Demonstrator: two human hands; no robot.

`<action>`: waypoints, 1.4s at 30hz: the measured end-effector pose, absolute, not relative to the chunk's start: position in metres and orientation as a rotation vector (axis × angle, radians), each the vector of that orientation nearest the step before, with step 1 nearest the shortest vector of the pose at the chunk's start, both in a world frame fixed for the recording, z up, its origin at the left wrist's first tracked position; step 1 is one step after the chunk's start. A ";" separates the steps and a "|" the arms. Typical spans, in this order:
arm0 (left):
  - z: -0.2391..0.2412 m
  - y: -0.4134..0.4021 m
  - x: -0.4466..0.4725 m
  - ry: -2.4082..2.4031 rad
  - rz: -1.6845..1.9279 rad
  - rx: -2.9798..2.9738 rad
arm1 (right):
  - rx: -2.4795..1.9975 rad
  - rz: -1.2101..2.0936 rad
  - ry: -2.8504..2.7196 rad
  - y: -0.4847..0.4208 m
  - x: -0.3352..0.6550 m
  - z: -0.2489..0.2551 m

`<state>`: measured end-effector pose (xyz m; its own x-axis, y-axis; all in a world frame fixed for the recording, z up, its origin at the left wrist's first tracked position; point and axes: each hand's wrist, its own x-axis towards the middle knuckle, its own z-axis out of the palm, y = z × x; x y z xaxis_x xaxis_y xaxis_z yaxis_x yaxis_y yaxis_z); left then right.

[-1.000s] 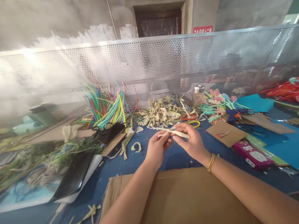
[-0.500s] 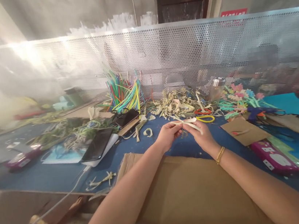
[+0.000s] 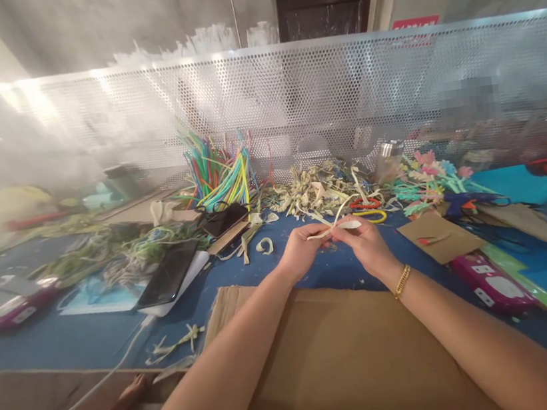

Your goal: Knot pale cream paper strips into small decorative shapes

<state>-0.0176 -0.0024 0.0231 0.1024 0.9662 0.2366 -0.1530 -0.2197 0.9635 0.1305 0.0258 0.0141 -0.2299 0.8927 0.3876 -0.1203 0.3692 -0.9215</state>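
My left hand (image 3: 302,249) and my right hand (image 3: 365,244) meet over the blue table, fingertips nearly touching. Both are pinched on pale cream strips (image 3: 349,225) of what looks like dried husk or leaf, which cross between the fingers. One thin end sticks up and another points left over my left fingers. The strips' middle is partly hidden by my fingers. Just beyond lies a heap of similar dried strips (image 3: 319,189), with yellow-handled scissors (image 3: 374,216) and a red loop (image 3: 365,204) at its front edge. A curled strip (image 3: 264,246) lies left of my hands.
Brown cardboard (image 3: 364,354) lies below my forearms. To the left are a black phone (image 3: 169,276) with a white cable (image 3: 100,382), green-grey strands (image 3: 131,254) and colourful pipe cleaners (image 3: 221,171). Paper flowers (image 3: 431,177) and a purple box (image 3: 491,284) are at right. A perforated screen (image 3: 259,92) stands behind.
The strips have been turned between my fingers: one end that lay over my right hand now stands up, and another now points left. The view has shifted slightly right.
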 end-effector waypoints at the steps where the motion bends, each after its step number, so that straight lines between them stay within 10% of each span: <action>1: 0.023 -0.002 -0.017 0.900 1.351 1.295 | -0.741 1.110 -1.483 0.027 0.130 0.012; 42: 0.023 0.005 -0.026 1.171 1.494 1.453 | -0.899 0.925 -1.769 0.030 0.138 0.010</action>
